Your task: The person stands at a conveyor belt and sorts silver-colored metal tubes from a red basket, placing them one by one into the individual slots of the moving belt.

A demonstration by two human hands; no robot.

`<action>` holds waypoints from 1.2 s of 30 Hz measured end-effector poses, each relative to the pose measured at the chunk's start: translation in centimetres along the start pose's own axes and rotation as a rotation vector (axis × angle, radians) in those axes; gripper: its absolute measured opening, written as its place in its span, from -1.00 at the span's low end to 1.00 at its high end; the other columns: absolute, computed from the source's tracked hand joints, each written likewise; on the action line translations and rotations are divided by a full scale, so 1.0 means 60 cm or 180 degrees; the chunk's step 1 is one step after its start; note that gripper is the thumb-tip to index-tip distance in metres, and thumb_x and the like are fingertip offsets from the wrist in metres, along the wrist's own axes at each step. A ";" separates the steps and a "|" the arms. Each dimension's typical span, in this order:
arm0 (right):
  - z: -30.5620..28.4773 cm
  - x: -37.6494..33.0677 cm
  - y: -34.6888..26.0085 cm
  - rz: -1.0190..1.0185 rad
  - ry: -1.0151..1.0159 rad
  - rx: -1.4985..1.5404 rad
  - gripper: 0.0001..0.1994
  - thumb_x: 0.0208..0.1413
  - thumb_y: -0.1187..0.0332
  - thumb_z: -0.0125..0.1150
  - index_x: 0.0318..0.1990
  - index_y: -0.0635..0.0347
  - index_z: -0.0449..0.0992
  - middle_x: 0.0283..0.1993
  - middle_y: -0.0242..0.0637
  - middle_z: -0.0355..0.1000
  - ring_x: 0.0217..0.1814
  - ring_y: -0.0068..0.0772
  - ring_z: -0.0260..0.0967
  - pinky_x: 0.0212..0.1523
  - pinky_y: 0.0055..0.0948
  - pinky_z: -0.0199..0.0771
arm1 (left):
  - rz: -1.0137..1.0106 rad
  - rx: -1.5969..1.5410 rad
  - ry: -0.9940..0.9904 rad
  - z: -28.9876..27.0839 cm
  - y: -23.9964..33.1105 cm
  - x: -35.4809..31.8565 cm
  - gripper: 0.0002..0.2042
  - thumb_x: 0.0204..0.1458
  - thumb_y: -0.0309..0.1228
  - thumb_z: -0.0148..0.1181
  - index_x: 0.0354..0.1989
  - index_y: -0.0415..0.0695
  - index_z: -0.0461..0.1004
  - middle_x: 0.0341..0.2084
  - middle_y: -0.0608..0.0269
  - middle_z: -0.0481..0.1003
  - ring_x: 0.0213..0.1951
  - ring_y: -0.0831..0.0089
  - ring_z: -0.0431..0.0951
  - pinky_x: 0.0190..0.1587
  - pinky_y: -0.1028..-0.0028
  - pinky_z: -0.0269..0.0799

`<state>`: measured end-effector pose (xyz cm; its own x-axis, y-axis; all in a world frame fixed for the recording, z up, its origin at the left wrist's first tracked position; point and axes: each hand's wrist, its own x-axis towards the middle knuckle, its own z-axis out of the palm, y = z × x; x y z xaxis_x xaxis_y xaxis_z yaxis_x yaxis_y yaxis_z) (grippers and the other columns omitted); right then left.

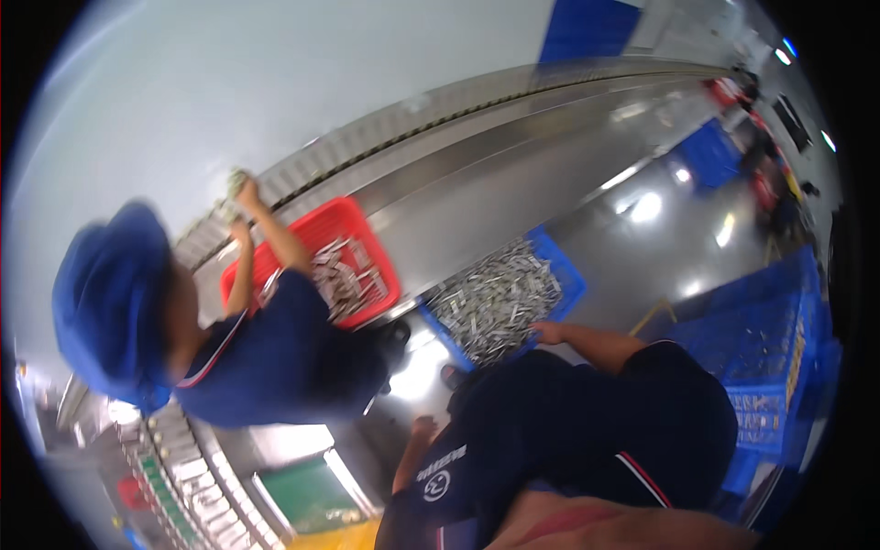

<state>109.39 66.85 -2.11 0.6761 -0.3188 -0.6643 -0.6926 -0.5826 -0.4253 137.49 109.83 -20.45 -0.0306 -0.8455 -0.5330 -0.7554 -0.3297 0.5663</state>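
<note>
A blue crate point(570, 275) on the floor in front of me is filled with many small silvery, elongated pieces point(495, 298). My right hand point(550, 332) is at its near rim, with the fingers closed over the edge. Down by my left side hangs my left hand point(423, 429), away from the crate; its fingers are small and blurred. To the crate's left, a red basket point(371, 252) holds similar pieces point(344, 280).
A co-worker in a blue cap point(119, 302) reaches to a long conveyor line point(412, 119) along the far side. Blue crates point(761, 339) are stacked at right. Farther off stands another blue bin point(706, 156). A green-topped surface point(307, 495) lies at lower left.
</note>
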 end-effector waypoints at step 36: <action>-0.020 0.140 0.191 -0.0266 -0.0117 0.1752 -0.51 0.02 0.34 0.17 0.14 0.25 0.29 -0.34 -0.19 0.46 -0.39 -0.42 0.40 -0.38 -0.39 0.39 | -0.1442 -0.0880 0.0401 -0.066 0.277 -0.063 -0.72 0.02 -0.33 -0.03 -0.19 -0.17 0.53 -0.34 0.07 0.57 -0.32 0.25 0.58 -0.25 0.34 0.47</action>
<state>107.45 56.61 -11.80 0.7321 -0.2562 -0.6312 -0.6726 -0.1253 -0.7293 127.67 105.87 -6.52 0.3494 -0.6315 -0.6922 -0.4739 -0.7564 0.4508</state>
